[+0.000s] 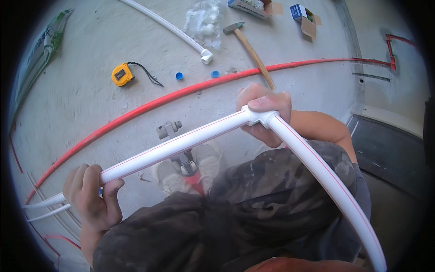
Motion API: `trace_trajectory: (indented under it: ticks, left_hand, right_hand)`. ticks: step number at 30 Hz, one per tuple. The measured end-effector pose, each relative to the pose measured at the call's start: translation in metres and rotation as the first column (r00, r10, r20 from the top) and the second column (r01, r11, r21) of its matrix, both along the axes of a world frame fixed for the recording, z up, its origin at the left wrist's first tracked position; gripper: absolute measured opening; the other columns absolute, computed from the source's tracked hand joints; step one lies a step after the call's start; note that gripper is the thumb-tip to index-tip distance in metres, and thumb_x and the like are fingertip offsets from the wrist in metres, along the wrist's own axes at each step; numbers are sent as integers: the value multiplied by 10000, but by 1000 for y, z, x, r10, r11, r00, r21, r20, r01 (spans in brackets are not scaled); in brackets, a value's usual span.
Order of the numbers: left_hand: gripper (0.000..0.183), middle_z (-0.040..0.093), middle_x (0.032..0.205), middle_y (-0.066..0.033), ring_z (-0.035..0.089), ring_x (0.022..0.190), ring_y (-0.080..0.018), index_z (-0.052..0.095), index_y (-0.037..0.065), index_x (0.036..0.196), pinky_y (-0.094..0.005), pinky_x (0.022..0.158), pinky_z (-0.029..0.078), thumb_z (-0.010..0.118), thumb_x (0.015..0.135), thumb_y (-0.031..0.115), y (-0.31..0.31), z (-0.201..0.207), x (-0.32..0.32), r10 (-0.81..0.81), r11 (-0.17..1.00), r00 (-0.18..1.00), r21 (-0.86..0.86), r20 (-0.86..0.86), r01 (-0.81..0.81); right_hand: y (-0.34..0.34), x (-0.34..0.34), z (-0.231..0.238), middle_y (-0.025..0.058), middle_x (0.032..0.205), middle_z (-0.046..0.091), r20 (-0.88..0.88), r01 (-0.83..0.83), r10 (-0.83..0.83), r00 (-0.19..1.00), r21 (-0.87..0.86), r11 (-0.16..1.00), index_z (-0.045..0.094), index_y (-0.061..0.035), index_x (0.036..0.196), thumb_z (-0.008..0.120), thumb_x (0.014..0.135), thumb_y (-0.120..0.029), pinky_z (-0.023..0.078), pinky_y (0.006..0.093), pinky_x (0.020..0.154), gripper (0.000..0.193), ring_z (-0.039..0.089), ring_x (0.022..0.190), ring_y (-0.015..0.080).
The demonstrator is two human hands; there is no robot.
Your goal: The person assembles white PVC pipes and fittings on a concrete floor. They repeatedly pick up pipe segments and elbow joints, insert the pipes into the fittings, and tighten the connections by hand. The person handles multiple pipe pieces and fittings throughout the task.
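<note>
My left hand [93, 195] is closed around a white plastic pipe [181, 144] with a thin red stripe, which slants up to the right across my lap. At its upper end my right hand [267, 106] grips a white pipe fitting [260, 117], thumb on top and fingers partly hidden beneath. A second striped white pipe [328, 181] runs from this fitting down to the lower right, so the two meet at an angle. Below the first pipe, between my shoes, stands a tool with a grey metal head [170, 130] and a red part [195, 182].
Across the floor runs a red conduit [149, 106]. Beyond it lie a yellow tape measure [121, 75], two blue caps [179, 76], a hammer [251, 52], a white pipe with an elbow [206, 55], a clear plastic bag [204, 22] and open boxes [304, 19]. More white pipes [50, 213] are at left.
</note>
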State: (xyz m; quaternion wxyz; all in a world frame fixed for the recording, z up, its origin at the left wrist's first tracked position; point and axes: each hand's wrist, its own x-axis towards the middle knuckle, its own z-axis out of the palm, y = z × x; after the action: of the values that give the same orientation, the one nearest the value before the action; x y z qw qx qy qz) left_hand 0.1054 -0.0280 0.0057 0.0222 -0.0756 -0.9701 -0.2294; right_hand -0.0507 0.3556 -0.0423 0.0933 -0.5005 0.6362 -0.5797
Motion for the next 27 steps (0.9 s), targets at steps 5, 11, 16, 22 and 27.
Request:
trace_trajectory:
  ticks: [5, 11, 16, 22, 27]
  left_hand:
    - [422, 415, 652, -126, 415, 562, -320, 512, 19, 778, -434, 559, 283, 765, 911, 329, 0, -7, -6, 3, 998, 999, 65, 35, -6]
    - [457, 450, 647, -134, 448, 574, -299, 537, -6, 781, -395, 564, 346, 764, 946, 355, -4, -24, -18, 8, 986, 994, 166, 107, -26]
    - [432, 433, 613, -129, 435, 542, -310, 506, 28, 729, -411, 530, 328, 826, 860, 287, -3, -37, -26, 13, 985, 998, 174, 61, -23]
    - [462, 424, 597, -125, 423, 517, -307, 494, 28, 711, -410, 516, 330, 829, 865, 306, -6, -42, -29, 7, 988, 997, 155, 72, -18]
    - [478, 426, 594, -123, 428, 511, -304, 494, 30, 708, -406, 513, 332, 828, 874, 330, -2, -43, -32, -4, 990, 996, 144, 92, -9]
  right_hand:
    - [-5, 0, -15, 170, 973, 613, -18, 79, -79, 997, -19, 997, 499, -61, 1426, 629, 929, -50, 468, 332, 631, 513, 588, 747, 189]
    - [7, 0, -26, 185, 1049, 593, 38, 101, -104, 994, 69, 992, 438, -41, 1359, 626, 957, -103, 460, 361, 752, 448, 561, 876, 209]
    - [16, 6, -16, 160, 1147, 557, 207, 93, -163, 965, 311, 946, 413, -62, 1286, 628, 956, -49, 437, 391, 886, 394, 546, 972, 207]
    - [17, 2, -20, 126, 1141, 552, 176, 70, -139, 975, 351, 934, 427, -58, 1254, 625, 972, -25, 434, 386, 903, 346, 542, 969, 194]
    - [24, 8, -20, 134, 1205, 525, 231, 97, -191, 954, 365, 926, 493, -19, 1296, 677, 1031, -162, 438, 359, 958, 353, 533, 1073, 206]
